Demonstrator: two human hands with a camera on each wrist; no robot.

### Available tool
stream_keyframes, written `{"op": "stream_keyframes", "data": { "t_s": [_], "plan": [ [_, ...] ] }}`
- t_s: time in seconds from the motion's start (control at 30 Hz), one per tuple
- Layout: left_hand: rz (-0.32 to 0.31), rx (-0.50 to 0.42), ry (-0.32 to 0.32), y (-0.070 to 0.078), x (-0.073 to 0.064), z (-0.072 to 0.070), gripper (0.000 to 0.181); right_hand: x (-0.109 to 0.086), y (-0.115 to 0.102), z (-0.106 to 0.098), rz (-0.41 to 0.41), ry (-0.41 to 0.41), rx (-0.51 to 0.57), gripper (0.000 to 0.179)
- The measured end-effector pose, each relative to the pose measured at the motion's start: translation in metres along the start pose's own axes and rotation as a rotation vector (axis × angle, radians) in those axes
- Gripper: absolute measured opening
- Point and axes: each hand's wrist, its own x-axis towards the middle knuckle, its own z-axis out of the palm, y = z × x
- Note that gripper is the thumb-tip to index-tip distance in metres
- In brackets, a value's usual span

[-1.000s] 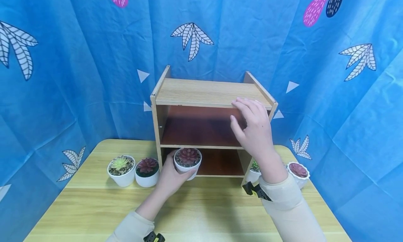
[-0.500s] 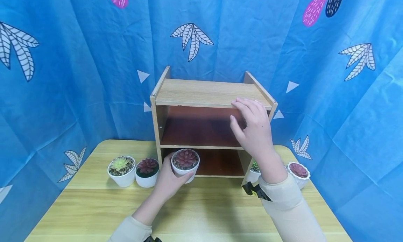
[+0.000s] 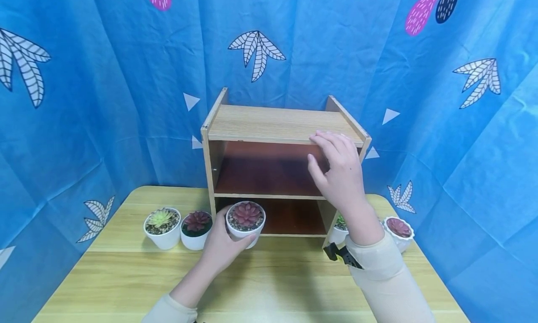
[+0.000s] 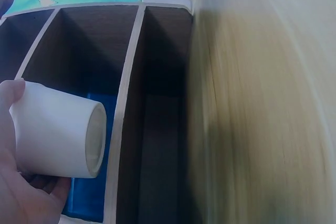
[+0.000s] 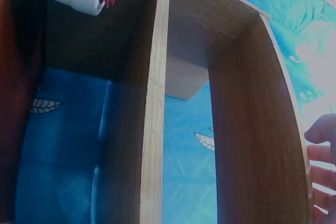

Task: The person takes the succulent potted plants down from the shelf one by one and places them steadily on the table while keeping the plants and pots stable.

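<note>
In the head view my left hand (image 3: 224,243) grips a white pot (image 3: 254,241) with a dark red succulent (image 3: 245,214), held up in front of the wooden shelf unit's (image 3: 290,197) lower part. The left wrist view shows the pot (image 4: 58,129) from its side and base, fingers wrapped round it and nothing under it. My right hand (image 3: 340,169) rests with extended fingers on the front edge of the top board (image 3: 277,122). In the right wrist view that hand (image 5: 323,166) appears at the right border, against the board's outer edge.
Left of the shelf stand a potted green succulent (image 3: 161,227) and a potted dark red one (image 3: 196,229). On the right, a green plant's pot (image 3: 338,232) is partly hidden by my forearm, beside a scalloped pot (image 3: 399,234). Blue curtain (image 3: 126,103) surrounds the wooden table (image 3: 126,276).
My left hand has drawn the potted succulent slightly toward me and to the left, away from the shelf. The right hand stays in place.
</note>
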Motion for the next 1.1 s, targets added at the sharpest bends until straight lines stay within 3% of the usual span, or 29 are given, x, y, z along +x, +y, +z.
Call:
{"op": "stream_keyframes", "data": {
  "t_s": [0.23, 0.43, 1.1],
  "plan": [
    [0.008, 0.008, -0.013, 0.004, -0.005, -0.007, 0.102, 0.000, 0.001, 0.001, -0.007, 0.004, 0.003, 0.036],
    [0.034, 0.025, 0.014, 0.007, -0.009, -0.016, 0.103, 0.001, 0.001, 0.001, -0.006, 0.002, 0.002, 0.035],
    [0.030, 0.076, 0.062, -0.002, -0.021, -0.041, 0.104, 0.001, 0.000, 0.001, -0.016, 0.015, 0.004, 0.035]
  ]
}}
